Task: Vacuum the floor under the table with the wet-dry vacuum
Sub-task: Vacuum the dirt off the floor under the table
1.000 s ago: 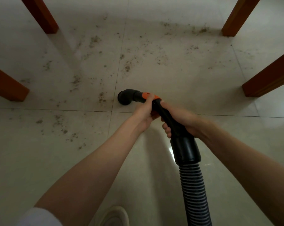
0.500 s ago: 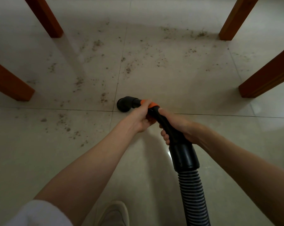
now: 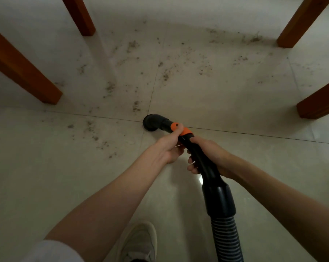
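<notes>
Hands (image 3: 169, 148) (image 3: 209, 156) still gripping vacuum wand (image 3: 201, 159), nozzle (image 3: 152, 122) pulled back onto tile seam

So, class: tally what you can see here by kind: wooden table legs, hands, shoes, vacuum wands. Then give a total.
Wooden table legs: 4
Hands: 2
Shoes: 1
Vacuum wands: 1
Total: 8

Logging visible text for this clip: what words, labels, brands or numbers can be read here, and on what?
None can be read. The wand, its orange collar, the hose, the shoe and the table legs show no legible text or marks.
</notes>
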